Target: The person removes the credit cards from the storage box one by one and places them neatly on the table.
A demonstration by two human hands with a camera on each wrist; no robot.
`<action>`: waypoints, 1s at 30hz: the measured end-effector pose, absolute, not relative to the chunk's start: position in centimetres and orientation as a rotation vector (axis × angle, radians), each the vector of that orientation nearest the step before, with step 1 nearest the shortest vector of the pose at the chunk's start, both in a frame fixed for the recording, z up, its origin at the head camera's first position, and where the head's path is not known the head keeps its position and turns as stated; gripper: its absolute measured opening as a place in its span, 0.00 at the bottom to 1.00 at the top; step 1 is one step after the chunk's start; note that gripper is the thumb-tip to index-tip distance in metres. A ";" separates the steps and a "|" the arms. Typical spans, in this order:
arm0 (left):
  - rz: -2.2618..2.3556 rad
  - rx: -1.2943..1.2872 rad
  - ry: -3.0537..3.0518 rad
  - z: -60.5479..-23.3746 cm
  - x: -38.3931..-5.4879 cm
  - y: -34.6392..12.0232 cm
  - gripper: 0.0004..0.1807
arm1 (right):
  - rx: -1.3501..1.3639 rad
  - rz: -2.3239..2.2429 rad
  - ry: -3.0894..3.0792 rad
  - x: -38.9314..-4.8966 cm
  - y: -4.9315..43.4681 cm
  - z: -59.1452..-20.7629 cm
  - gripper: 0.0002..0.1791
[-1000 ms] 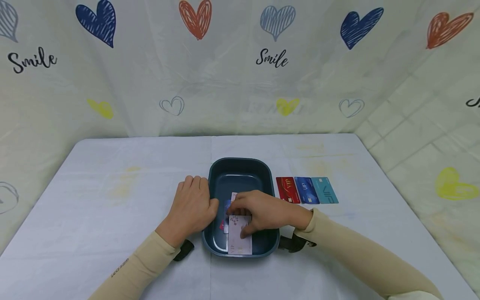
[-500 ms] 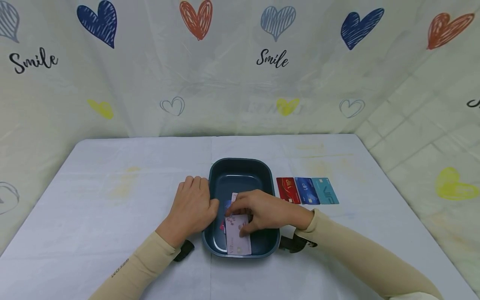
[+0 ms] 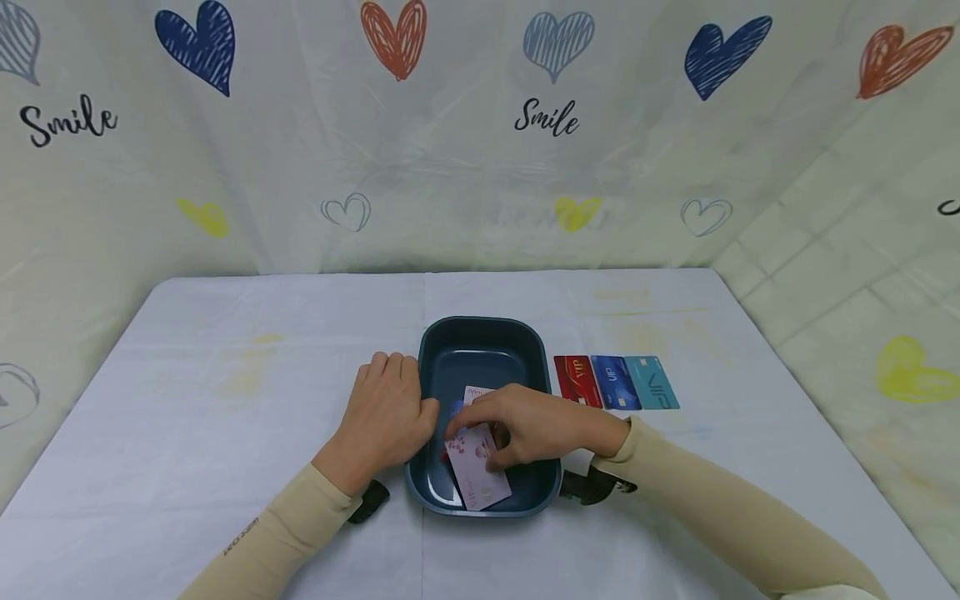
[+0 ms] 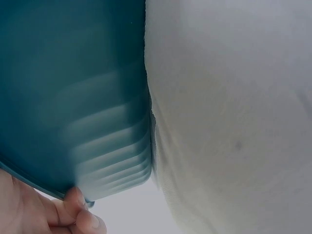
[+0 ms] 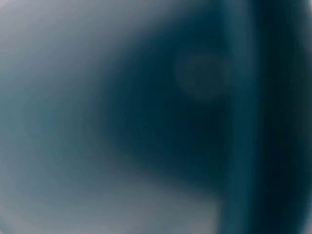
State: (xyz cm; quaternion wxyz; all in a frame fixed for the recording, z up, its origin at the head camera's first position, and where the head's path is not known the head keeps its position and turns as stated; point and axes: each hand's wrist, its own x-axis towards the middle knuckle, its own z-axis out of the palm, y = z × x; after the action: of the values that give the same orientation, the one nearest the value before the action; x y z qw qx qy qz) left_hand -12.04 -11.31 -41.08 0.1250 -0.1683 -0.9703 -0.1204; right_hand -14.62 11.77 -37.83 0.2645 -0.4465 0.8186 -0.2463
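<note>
A dark teal rectangular tray (image 3: pixel 480 327) with rounded corners stands on the table. My left hand (image 3: pixel 384 408) grips its left rim. Seen in the left wrist view, the curled fingers (image 4: pixel 75 200) are at the edge of the tray wall (image 4: pixel 63 97). Inside the tray, my right hand (image 3: pixel 528 423) pinches a pale pink plastic card (image 3: pixel 476 479) with a flower print, tilted over its long axis. Another pinkish card (image 3: pixel 474 393) and part of a blue card (image 3: pixel 457 407) show beneath the right hand, which hides most of them. The right wrist view is blurred, mostly dark teal.
To the right of the tray, a red card (image 3: pixel 576 377), a blue card (image 3: pixel 617 383) and a teal card (image 3: pixel 654 383) lie side by side. A white cloth covers the table (image 3: pixel 285 333). A curtain printed with hearts (image 3: pixel 450 150) hangs behind.
The pink card in my right hand has turned, its upper end swinging left and its lower end slightly right. My left hand stays on the tray rim.
</note>
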 end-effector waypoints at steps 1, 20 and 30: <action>-0.351 -0.491 -2.826 -41.1 -12.0 -11.3 0.11 | -1.204 -0.675 2.203 -14.6 11.8 -37.9 0.29; -0.367 -0.464 -2.843 -41.1 -11.9 -11.2 0.11 | -1.123 -0.875 2.133 -14.8 12.5 -38.0 0.21; -0.356 -0.478 -2.817 -41.2 -12.0 -11.2 0.11 | -1.111 -1.000 2.159 -14.8 13.0 -38.3 0.14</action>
State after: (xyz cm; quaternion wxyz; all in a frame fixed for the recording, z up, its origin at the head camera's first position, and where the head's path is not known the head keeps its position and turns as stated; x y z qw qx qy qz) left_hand -11.99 -11.23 -41.22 0.1307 -0.1647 -0.9699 -0.1226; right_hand -14.78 12.96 -38.34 0.2551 -0.4090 0.7950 -0.3684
